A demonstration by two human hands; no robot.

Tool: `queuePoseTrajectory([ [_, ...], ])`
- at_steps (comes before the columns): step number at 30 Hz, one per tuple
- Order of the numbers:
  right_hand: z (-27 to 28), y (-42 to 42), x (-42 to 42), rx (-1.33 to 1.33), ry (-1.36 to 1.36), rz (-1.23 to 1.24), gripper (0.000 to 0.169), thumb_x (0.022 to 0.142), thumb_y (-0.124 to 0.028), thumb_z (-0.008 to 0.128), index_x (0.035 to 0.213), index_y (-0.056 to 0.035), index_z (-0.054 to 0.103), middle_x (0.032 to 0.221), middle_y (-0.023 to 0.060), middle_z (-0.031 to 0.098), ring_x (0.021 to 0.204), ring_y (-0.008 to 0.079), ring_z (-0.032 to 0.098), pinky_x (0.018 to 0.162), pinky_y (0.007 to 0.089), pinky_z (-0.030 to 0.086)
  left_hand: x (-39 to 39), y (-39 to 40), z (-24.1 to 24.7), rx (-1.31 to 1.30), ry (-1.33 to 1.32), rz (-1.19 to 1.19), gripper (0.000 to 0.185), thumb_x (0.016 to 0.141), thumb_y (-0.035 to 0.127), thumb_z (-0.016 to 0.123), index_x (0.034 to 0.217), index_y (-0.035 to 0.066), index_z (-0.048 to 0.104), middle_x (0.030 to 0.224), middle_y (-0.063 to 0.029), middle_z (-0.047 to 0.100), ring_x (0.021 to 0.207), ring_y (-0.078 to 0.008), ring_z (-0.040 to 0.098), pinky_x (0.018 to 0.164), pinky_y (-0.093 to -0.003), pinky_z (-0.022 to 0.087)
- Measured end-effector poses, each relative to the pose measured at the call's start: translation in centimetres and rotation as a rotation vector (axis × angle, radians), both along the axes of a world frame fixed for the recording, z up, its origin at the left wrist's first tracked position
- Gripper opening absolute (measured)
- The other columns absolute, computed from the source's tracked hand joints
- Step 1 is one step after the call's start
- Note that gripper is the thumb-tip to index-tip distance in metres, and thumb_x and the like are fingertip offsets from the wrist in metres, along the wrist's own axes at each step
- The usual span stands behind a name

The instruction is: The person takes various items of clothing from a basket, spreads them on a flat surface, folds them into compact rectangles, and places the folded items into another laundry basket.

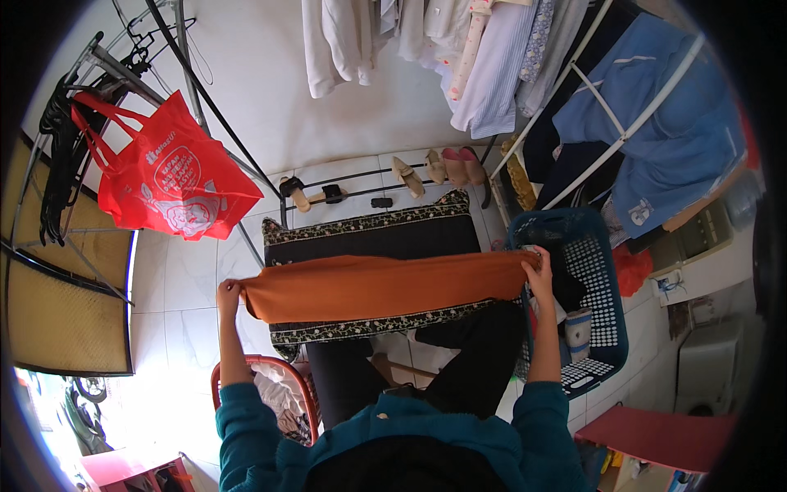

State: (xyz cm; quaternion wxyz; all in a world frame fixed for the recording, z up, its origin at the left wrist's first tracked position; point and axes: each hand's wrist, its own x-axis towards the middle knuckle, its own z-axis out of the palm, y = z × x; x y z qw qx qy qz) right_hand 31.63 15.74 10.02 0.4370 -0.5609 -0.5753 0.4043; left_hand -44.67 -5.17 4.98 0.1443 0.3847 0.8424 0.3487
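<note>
A long orange-brown cloth (pixel 387 286), folded into a strip, stretches between my two hands. My left hand (pixel 229 296) pinches its left end, just past the edge of the padded board below. At the other end, my right hand (pixel 540 270) grips the cloth's corner above the rim of a blue plastic laundry basket (pixel 605 307). The cloth lies across a low padded board, apparently an ironing board (pixel 369 241), with a black cover and a floral border. My thighs are partly under its near edge. The cloth hides the middle of the board.
A red basket (pixel 310 393) with pale clothes stands at my left knee. A red tote bag (pixel 178 172) hangs from a metal rack at left. Shoes (pixel 409 178) sit on a low rack ahead. Garments (pixel 486 92) hang above, and blue clothing (pixel 658 123) drapes over a white-barred rack at right.
</note>
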Motion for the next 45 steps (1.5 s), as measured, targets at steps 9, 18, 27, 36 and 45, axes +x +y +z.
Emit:
queuePoseTrajectory([
  [9,1.0,-1.7,-9.2,0.401,-0.919,-0.072,0.048,0.08,-0.027,0.061,0.121,-0.0055,0.048,0.128,0.017,0.046,0.12,0.0338,0.041,0.1,0.0533,0.029,22.3,6.4,-1.6,-0.111,0.6,-0.328,0.056,0.086,0.036,0.051,0.137,0.016,0.037,0.145,-0.0088,0.03,0.135,-0.0278,0.025,0.11,-0.0488,0.015],
  [18,-0.7,-1.5,-4.6,-0.083,-0.903,0.675,0.074,0.075,0.0,0.051,0.142,-0.0196,0.027,0.148,0.0134,0.022,0.135,0.0319,0.023,0.112,0.0447,0.017,15.3,0.9,-1.1,-0.053,0.499,-0.283,0.058,0.086,0.038,0.051,0.135,0.011,0.038,0.141,-0.0146,0.033,0.132,-0.0311,0.028,0.107,-0.0501,0.019],
  [27,-2.9,-2.8,-4.4,-0.443,-0.832,0.44,0.082,0.073,0.009,0.055,0.143,-0.0119,0.019,0.143,0.0196,0.03,0.127,0.0365,0.037,0.096,0.0428,0.04,9.1,-1.9,-5.4,-0.33,-1.143,0.389,0.082,0.066,0.069,0.061,0.121,0.01,0.051,0.12,-0.0144,0.049,0.11,-0.0251,0.045,0.091,-0.0458,0.034],
  [36,-6.4,-0.8,-5.6,0.381,-0.706,0.278,0.029,0.079,-0.001,0.057,0.108,-0.0039,0.051,0.105,0.0186,0.057,0.099,0.0389,0.055,0.081,0.0423,0.045,1.0,-3.8,-11.7,0.688,-1.298,0.585,0.036,0.081,0.009,0.059,0.114,0.008,0.045,0.107,-0.0137,0.051,0.083,-0.0244,0.057,0.07,-0.0371,0.053],
  [45,5.1,-3.2,-4.5,0.207,-0.528,0.26,0.014,0.074,-0.004,0.057,0.087,-0.0012,0.06,0.084,0.0141,0.059,0.076,0.0292,0.06,0.068,0.0345,0.047,5.8,-5.2,5.4,1.054,-0.782,0.739,0.078,0.073,-0.009,0.06,0.138,0.019,0.025,0.099,-0.0115,0.053,0.078,-0.0188,0.054,0.067,-0.0322,0.049],
])
